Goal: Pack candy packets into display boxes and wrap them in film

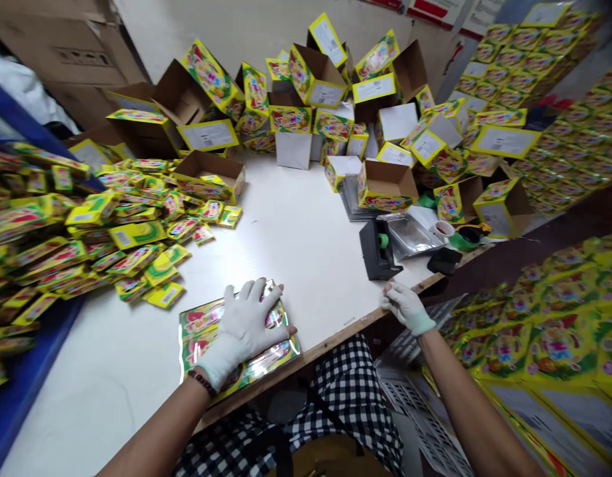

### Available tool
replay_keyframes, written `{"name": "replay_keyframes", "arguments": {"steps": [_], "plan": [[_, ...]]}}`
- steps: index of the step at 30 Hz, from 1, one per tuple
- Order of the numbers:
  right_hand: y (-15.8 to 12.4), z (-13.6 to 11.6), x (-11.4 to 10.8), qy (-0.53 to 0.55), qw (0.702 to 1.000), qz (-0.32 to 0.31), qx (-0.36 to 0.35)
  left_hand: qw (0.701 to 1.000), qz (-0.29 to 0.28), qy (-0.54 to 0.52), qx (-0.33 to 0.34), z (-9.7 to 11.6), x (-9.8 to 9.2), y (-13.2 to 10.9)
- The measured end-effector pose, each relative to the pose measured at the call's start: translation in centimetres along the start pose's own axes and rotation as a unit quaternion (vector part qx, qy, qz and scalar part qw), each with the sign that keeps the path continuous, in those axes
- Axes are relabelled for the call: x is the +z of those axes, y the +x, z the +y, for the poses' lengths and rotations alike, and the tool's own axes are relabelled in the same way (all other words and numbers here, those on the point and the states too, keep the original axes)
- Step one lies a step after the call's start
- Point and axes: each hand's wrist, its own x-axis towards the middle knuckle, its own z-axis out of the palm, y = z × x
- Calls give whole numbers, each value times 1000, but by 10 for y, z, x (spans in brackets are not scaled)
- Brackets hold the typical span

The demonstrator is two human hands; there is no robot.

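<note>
The left hand (244, 324) lies spread, grasping nothing, on the pack (201, 324) at the worktop's (296, 225) near edge, apparently steadying it. The right hand's (404, 306) grip is pinched near the dispenser (373, 252), contents unclear; the next move likely calls for a still pack.

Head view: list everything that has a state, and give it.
Left hand: spread, palm down
Glossy pack: flat, beneath it
Right hand: fingers curled, contents unclear
Tape dispenser: green roll loaded
Brown-lined cartons: open
Small boxes: heaped loosely
Clear plastic: lying flat
</note>
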Motion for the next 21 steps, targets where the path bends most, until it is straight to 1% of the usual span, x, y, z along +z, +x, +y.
{"name": "replay_keyframes", "arguments": {"steps": [1,3,4,6,7,9,11,13,15,18,21], "plan": [[-5,-3,13,0,998,-51,21,1000,-1,-3,0,1,-1,-1],[-13,-11,51,-7,982,-182,56,1000,-2,-4,-2,2,-3,-3],[-16,-14,74,-13,964,-258,68,1000,-2,-4,-4,2,-3,-3],[-17,-20,123,-46,915,-392,85,1000,0,-8,-6,2,-4,-4],[-15,-21,145,-68,890,-441,92,1000,3,-10,-6,3,-4,-4],[-8,-20,178,-118,850,-504,100,1000,7,-11,-2,3,-6,-4],[-1,-14,195,-163,830,-523,105,1000,9,-10,9,4,-8,-5],[4,-4,200,-177,827,-521,119,1000,11,-9,12,4,-9,-5],[5,5,199,-160,830,-513,149,1000,14,-9,12,3,-9,-5],[-2,18,195,-122,836,-498,196,1000,11,-8,16,1,-6,-5],[-16,34,195,-68,863,-455,208,1000,15,-5,19,1,-3,-5]]}}
